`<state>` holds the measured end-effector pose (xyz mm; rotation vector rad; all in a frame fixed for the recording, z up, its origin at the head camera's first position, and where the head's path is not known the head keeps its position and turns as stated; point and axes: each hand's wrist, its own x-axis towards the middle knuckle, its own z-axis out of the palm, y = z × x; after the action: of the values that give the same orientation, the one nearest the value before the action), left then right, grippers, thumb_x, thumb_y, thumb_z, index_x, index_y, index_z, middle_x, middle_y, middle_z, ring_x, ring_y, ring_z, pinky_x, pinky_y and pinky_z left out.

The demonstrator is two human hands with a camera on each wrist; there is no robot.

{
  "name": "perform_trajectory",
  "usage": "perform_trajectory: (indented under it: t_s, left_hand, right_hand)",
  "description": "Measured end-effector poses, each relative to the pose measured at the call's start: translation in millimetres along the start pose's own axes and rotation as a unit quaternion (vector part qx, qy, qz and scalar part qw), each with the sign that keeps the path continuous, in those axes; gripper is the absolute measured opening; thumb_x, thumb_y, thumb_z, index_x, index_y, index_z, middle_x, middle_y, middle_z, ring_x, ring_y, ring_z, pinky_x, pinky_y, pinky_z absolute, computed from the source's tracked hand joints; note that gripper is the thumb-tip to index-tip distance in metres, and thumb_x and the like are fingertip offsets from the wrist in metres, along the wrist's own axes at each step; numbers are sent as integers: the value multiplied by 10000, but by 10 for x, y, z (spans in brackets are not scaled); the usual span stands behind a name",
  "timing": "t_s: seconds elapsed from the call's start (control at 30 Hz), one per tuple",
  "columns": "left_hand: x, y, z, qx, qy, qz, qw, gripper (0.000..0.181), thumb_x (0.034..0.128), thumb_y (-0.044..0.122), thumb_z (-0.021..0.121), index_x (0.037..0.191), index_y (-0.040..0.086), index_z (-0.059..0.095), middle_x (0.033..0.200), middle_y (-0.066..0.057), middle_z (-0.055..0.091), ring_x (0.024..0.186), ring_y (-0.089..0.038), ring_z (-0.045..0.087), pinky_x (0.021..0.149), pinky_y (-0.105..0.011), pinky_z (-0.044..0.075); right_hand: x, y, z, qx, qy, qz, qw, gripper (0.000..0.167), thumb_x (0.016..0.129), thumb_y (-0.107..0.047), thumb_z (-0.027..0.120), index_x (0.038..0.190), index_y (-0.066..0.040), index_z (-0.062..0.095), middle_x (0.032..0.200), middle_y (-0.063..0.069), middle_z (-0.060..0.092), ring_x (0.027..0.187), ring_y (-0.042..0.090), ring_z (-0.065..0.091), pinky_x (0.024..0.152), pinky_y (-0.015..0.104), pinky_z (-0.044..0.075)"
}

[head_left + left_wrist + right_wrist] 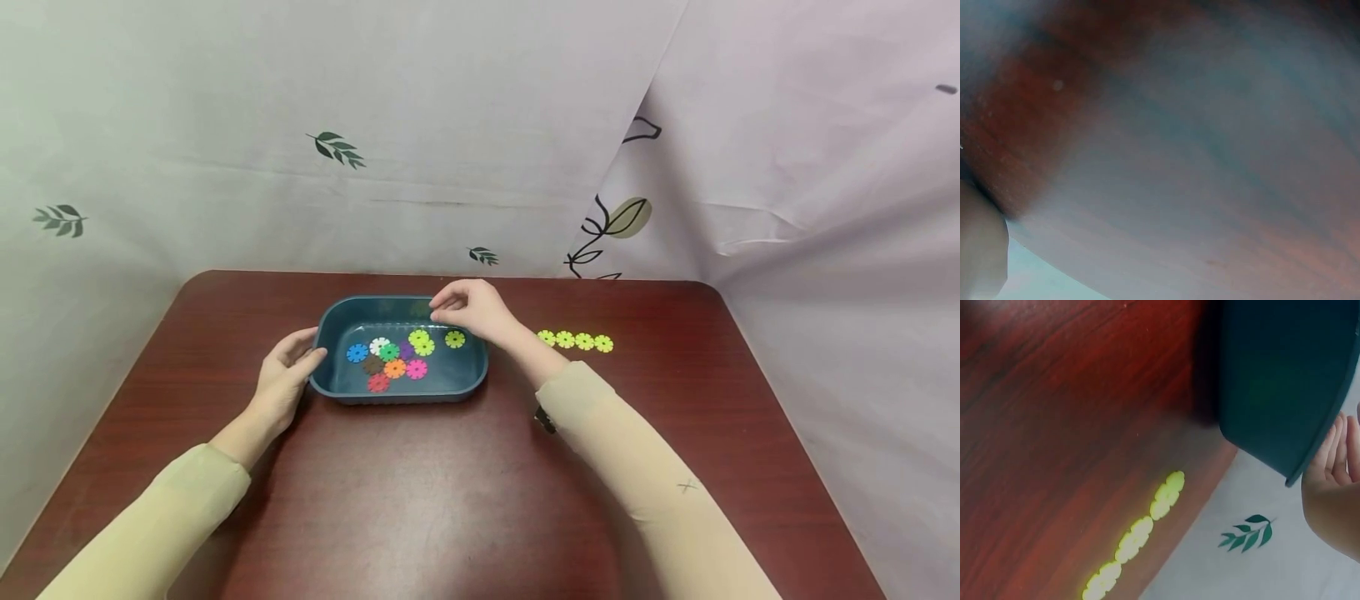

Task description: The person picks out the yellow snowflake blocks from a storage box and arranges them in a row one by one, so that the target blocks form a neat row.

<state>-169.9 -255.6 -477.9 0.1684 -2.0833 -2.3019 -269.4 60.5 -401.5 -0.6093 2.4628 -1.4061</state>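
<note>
A dark blue-green plastic bin (397,398) holds several notched plastic discs: a blue disc (357,353), a white disc (378,346), an orange disc (394,368), a pink disc (416,369), yellow-green discs (455,339) and others. My left hand (283,379) grips the bin's left side, thumb at the rim. Over the bin's back right part hovers my right hand (476,310), fingers loosely bent and no disc visible between them. To the right, a row of yellow-green discs (584,341) lies on the table; the right wrist view shows the same row (1134,540) beside the bin (1285,381).
The reddish-brown wooden table (405,483) meets a pale leaf-printed cloth (420,200) at its back edge. My right forearm crosses just in front of the disc row. The left wrist view is mostly blurred.
</note>
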Motion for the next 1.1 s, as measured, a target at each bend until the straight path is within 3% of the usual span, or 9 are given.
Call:
perform_trajectory:
  t_s: [0.47,0.9,1.1]
  left_hand:
    - [15,-18,-17,-73,27,-46,10000,280,1049,64,663,1290,203,639,1171,223,685,1098,57,634,881,-82,541]
    - [9,-12,4,-2,69,-68,10000,296,1042,56,673,1308,177,627,1154,222,686,1080,61,638,862,-88,552]
    - [6,-7,-1,-51,50,-32,10000,297,1045,53,666,1320,159,624,1166,213,685,1081,48,645,860,-93,557]
  right_hand:
    - [91,3,202,-381,-313,-103,9987,220,962,-87,797,1160,6,779,1083,144,798,955,244,758,801,260,609]
    - [158,58,369,-792,-909,-210,9925,270,958,-78,796,1211,8,752,1161,137,783,1068,243,749,912,265,613]
    - [165,54,421,-1055,-893,-4,9904,294,952,-94,810,1232,-26,752,1209,114,774,1137,239,725,969,298,602]
